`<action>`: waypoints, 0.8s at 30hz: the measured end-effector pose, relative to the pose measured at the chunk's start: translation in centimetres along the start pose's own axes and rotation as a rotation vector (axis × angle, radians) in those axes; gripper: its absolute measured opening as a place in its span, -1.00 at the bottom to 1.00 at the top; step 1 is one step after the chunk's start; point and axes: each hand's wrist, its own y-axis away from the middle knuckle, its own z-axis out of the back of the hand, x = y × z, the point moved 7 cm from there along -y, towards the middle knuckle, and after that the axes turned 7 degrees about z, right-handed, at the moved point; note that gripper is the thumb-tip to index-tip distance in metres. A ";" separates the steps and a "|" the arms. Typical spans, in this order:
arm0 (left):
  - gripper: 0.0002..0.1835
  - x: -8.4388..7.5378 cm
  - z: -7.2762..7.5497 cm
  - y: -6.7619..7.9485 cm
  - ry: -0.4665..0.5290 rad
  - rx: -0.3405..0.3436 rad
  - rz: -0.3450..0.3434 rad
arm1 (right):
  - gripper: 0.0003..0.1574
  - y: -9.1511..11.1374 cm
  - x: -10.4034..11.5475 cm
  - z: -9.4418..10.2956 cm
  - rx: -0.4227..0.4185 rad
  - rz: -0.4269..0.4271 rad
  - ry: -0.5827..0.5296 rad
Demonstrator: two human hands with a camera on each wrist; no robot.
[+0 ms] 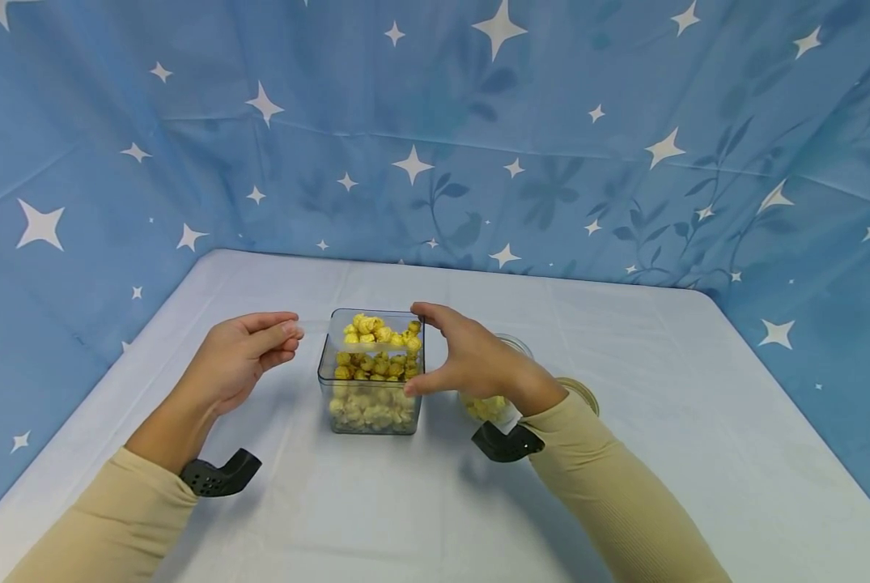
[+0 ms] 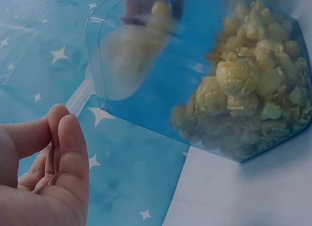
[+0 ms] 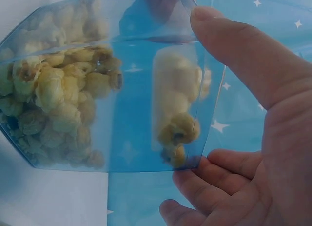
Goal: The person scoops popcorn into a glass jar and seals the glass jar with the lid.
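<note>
A clear square container (image 1: 325,360) stands on the table, partly filled with yellow popcorn (image 1: 369,413). Between thumb and fingertips, my left hand (image 1: 241,356) pinches the thin clear handle (image 2: 81,95) of a see-through scoop. The scoop's bowl (image 2: 119,82) is over the popcorn inside the container, level with its upper part, and carries several pieces. My right hand (image 1: 471,352) holds the container's right side, thumb at the near corner of the rim and fingers at the far corner.
Partly behind my right forearm is a round glass jar (image 1: 515,343) with pale yellow pieces in it. A gold-rimmed round lid (image 1: 583,394) lies beside it, mostly hidden by the sleeve. A blue star-patterned curtain (image 1: 435,121) hangs behind the white table (image 1: 362,510).
</note>
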 end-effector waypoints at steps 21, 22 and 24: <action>-0.47 -0.1 -0.7 0.3 -0.007 0.043 -0.006 | 0.26 0.0 0.0 0.0 0.004 0.010 -0.033; -0.46 -0.2 -0.7 0.4 -0.026 0.050 -0.004 | 0.26 0.0 0.0 0.0 0.003 0.010 -0.033; -0.44 -0.2 -0.7 0.4 -0.067 0.064 0.002 | 0.26 0.0 0.0 0.0 0.001 0.012 -0.033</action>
